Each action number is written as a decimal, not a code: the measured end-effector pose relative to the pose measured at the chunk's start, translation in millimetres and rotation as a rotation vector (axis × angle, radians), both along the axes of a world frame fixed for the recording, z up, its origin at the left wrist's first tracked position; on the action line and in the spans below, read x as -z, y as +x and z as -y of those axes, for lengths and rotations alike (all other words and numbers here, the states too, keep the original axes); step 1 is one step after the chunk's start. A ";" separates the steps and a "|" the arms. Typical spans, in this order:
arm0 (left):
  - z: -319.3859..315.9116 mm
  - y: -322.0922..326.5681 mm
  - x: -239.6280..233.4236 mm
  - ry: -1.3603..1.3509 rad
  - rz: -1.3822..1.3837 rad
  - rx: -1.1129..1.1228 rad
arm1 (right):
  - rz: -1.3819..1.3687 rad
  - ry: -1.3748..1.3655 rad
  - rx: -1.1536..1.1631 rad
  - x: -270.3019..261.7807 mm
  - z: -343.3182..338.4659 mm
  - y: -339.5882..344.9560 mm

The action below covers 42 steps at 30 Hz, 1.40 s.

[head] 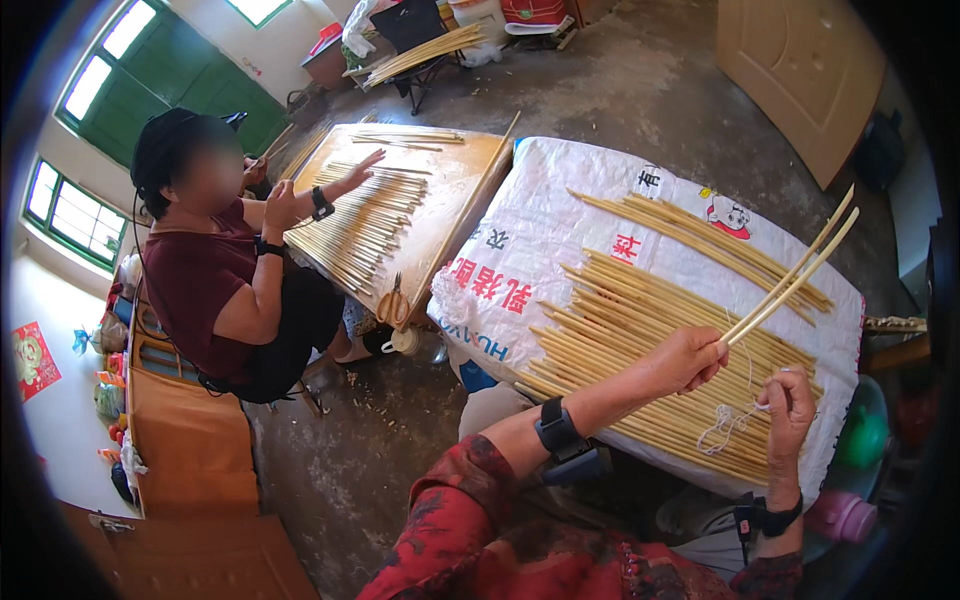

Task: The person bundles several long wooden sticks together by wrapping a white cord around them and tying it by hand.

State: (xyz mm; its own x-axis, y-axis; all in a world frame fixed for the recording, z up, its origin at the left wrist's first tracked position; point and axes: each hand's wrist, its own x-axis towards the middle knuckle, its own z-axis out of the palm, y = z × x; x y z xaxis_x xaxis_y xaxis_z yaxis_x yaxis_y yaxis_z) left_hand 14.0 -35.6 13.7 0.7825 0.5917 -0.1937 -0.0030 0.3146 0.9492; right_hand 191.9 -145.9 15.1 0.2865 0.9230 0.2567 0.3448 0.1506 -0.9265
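Observation:
My left hand [701, 360] grips two peeled wooden sticks [795, 281] near one end; they point up to the right above the table. A thin white string [726, 427] runs from near these sticks to my right hand [786, 401], whose curled fingers pinch it, and its loose tangle hangs over the sticks below. Under both hands, a wide row of similar sticks [645, 337] lies side by side on a white woven sack [555, 195] that covers the table. Farther back on the sack is a smaller bunch of sticks [705, 236]. A white string bundle [452, 296] lies at the sack's left edge.
A co-worker [217, 247] sits at the left by a wooden table [457, 180] with another row of sticks [367, 225]. Scissors [393, 304] lie on its near corner, above a lidded jar [412, 343]. A pink container [844, 516] stands low at the right.

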 end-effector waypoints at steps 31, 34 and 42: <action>3.9 -0.7 1.0 -0.019 0.044 0.052 | 0.058 -0.100 -0.034 -3.3 -14.8 -25.7; 4.9 0.8 2.6 -0.028 0.056 0.057 | 0.067 -0.066 -0.030 0.1 -15.3 -25.0; 5.7 1.2 4.0 -0.008 0.065 0.057 | 0.059 -0.070 -0.035 -2.7 -14.8 -25.3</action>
State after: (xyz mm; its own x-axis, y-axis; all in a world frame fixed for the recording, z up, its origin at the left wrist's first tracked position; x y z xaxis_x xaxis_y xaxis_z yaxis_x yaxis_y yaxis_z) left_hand 15.3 -41.3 9.7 0.8261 0.5444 -0.1458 -0.0462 0.3233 0.9452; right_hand 166.6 -131.0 17.8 0.2405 0.9485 0.2063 0.3945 0.0987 -0.9136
